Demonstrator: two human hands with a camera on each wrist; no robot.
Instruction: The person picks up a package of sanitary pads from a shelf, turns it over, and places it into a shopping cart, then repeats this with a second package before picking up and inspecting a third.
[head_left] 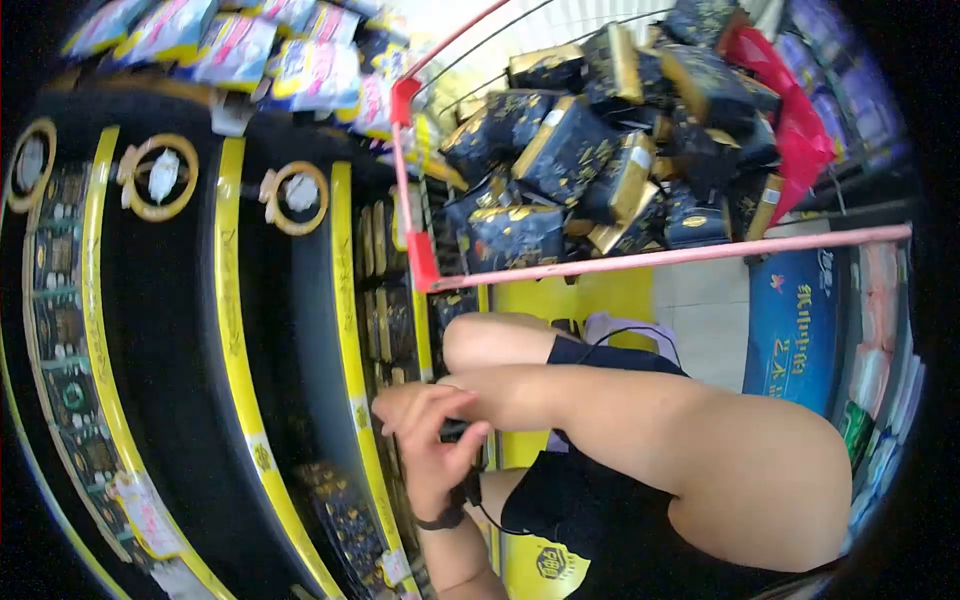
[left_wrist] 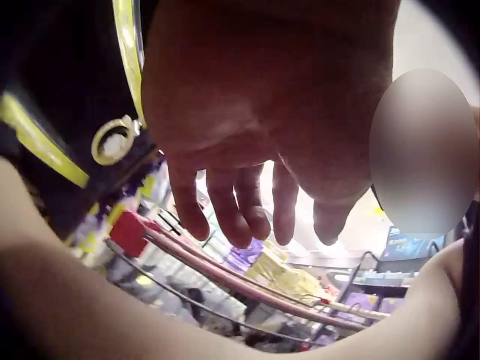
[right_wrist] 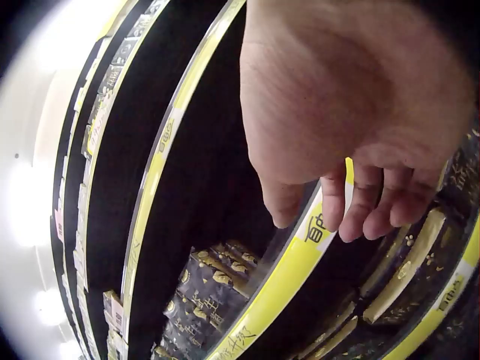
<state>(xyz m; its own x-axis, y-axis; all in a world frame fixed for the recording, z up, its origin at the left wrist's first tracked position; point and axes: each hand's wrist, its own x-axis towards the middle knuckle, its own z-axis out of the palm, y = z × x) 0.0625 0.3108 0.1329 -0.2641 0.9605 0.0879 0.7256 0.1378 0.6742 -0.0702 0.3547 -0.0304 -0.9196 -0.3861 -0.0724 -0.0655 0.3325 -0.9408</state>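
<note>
Your left hand (left_wrist: pixel 264 124) is released: fingers apart, hanging relaxed, grasping nothing. A dark band (head_left: pixel 440 518) circles that wrist. Your right hand (right_wrist: pixel 349 112) is likewise slack, fingers loosely bent and free of any item, in front of a yellow shelf edge (right_wrist: pixel 289 277) as its wrist camera sees it. In the head view your two hands overlap beside the shelving; one partly hides the other, so I cannot be sure whether they touch. Near your right hand: black-and-gold packs (right_wrist: pixel 214 296) on the shelf just inside that edge, and gold-edged packs (right_wrist: pixel 405 270) on the neighbouring shelf. Beyond your knee (head_left: pixel 490 340): a pink-railed cart (head_left: pixel 600 267), heaped with dark packs (head_left: pixel 565 150), red plastic (head_left: pixel 790 130) at the heap's right side. Blue-and-white bags (head_left: pixel 315 75) lie at upper left.
</note>
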